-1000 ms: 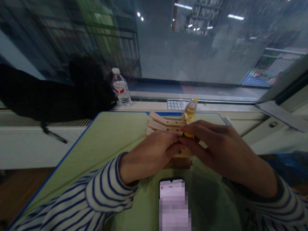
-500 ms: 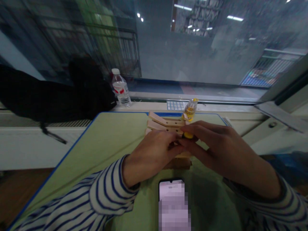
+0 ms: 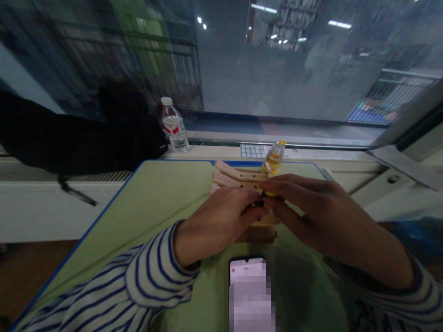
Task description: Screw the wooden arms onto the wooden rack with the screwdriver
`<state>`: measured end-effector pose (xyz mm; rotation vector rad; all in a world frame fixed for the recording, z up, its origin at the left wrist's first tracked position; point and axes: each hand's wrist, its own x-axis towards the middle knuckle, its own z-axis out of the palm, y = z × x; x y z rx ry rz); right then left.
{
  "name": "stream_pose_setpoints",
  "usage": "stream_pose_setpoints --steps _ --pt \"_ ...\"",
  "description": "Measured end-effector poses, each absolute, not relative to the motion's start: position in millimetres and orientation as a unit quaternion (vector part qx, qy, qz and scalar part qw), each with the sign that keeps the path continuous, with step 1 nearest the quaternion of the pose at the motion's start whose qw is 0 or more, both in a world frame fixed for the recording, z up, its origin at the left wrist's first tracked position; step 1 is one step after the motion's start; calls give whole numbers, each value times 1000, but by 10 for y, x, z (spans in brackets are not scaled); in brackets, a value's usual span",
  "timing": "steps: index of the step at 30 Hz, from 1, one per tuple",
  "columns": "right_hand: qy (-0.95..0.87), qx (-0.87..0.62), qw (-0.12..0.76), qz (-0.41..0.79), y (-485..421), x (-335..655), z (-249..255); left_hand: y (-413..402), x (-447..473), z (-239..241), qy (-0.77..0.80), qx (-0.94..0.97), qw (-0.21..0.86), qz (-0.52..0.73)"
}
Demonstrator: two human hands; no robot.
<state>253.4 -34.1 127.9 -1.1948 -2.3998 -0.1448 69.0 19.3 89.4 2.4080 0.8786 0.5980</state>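
Note:
Both hands meet over several pale wooden pieces (image 3: 244, 176) with drilled holes, stacked in a row on the green table (image 3: 155, 198). Between the thumb and fingers of my right hand (image 3: 325, 210) is a small yellow-and-black piece (image 3: 270, 193), partly hidden by the fingertips. My left hand (image 3: 216, 223) is closed in a pinch at the dark end of that piece; what its fingertips hold is hidden. Below the hands, a brown block (image 3: 258, 234) shows at the near end of the wooden pieces.
A phone (image 3: 247, 281) lies in front of me. Beyond the wooden pieces stands a small clear bottle with a yellow cap and label (image 3: 274, 157). A water bottle (image 3: 175, 129) and a blue-and-white grid sheet (image 3: 254, 151) are on the sill, with a black bag (image 3: 83, 133) at left.
My fingertips have parted slightly, so more of the wood beneath shows. The yellow-and-black piece has tilted a little within the right fingers.

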Motion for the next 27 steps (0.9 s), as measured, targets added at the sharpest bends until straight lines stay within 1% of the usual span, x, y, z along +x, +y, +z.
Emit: stream_pose_setpoints --steps 12,21,27 --pt "-864 -445 231 -56 -324 2508 1278 187 692 929 287 887 280 229" --pt "-865 -449 220 -33 -342 2519 1274 172 682 954 337 880 254 219" --pt "-868 -443 223 -32 -347 2529 1290 178 688 961 336 884 236 223"
